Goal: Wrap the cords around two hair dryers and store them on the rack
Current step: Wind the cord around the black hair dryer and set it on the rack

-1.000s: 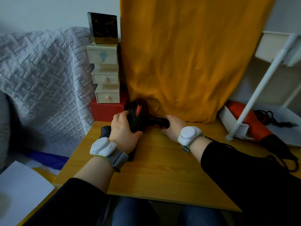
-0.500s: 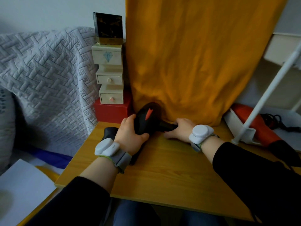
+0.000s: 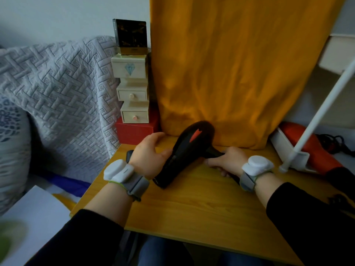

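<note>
- The handle of the black hair dryer [image 3: 184, 150] is grasped by the right grip [image 3: 228, 162], whose fingers are curled round it just right of the frame's centre.
- The left grip [image 3: 150, 155] is released. Its fingers are held fairly straight beside the barrel, and only the thumb is seen touching the barrel's left side.
- The black hair dryer is held tilted. Its rounded rear end, which bears an orange mark, is raised toward the middle of the frame, and its nozzle end is lowered toward the counter [image 3: 192, 206]. Whether the nozzle touches the wood cannot be told.
- Wrist bands [image 3: 119, 171] with white pods are worn on both arms, and black sleeves are seen below them.
- A small dark thing is half hidden behind the left wrist near the counter's left edge. What it is cannot be told.
- The orange hair dryer [image 3: 317, 150] is laid in the bottom tray of the white rack [image 3: 326, 110] at the right edge of the frame, with a black cord [image 3: 334, 142] bunched beside it.
- An orange curtain [image 3: 221, 73] is hung behind the counter and fills the upper middle.
- To its left, cream drawers [image 3: 132, 95] are stacked on a red box [image 3: 134, 130], with a dark box [image 3: 131, 36] on top.
- The left of the frame is covered by a grey quilted blanket [image 3: 57, 93].
</note>
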Action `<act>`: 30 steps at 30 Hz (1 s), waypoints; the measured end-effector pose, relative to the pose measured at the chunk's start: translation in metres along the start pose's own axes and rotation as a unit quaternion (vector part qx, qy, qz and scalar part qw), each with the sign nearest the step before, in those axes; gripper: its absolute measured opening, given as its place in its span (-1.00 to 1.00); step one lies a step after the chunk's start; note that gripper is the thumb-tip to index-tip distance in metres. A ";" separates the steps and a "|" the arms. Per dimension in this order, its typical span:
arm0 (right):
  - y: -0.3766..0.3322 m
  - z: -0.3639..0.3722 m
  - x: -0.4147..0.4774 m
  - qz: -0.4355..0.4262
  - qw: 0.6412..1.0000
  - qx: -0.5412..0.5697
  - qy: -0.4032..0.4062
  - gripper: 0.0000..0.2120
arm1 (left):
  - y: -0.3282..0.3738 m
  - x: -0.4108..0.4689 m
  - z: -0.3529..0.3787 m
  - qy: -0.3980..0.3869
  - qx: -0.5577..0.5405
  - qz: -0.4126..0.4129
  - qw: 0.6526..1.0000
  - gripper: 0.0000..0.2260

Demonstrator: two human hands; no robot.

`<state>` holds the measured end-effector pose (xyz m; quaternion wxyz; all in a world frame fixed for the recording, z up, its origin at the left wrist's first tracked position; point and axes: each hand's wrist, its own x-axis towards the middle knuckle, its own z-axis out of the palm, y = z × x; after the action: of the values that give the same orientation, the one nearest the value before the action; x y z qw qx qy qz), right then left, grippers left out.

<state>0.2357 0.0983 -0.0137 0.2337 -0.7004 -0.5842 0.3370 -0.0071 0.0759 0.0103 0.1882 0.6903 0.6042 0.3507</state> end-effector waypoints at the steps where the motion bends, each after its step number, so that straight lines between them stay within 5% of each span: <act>1: 0.002 -0.002 -0.001 0.004 1.000 0.024 -0.003 -0.62 | -0.003 0.000 -0.004 0.012 0.010 -0.003 1.000 -0.53; 6: 0.006 -0.008 0.000 0.035 0.994 0.101 -0.008 -0.54 | -0.022 0.000 -0.015 0.046 0.067 -0.047 0.996 -0.43; 12: 0.014 -0.005 0.002 0.055 0.981 0.182 0.030 -0.56 | -0.036 -0.007 -0.012 0.028 0.095 -0.151 0.984 -0.15; 16: 0.014 -0.002 0.002 0.057 0.978 0.199 0.036 -0.55 | -0.038 -0.011 -0.006 -0.005 0.126 -0.202 0.971 -0.13; 30: 0.016 -0.002 -0.009 0.025 0.968 0.244 0.059 -0.60 | -0.033 -0.033 0.002 -0.011 -0.063 -0.081 0.995 -0.38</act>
<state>0.2471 0.0868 -0.0222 0.4235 -0.6552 -0.4514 0.4332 -0.0299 0.0505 -0.0218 0.2659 0.6295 0.6330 0.3638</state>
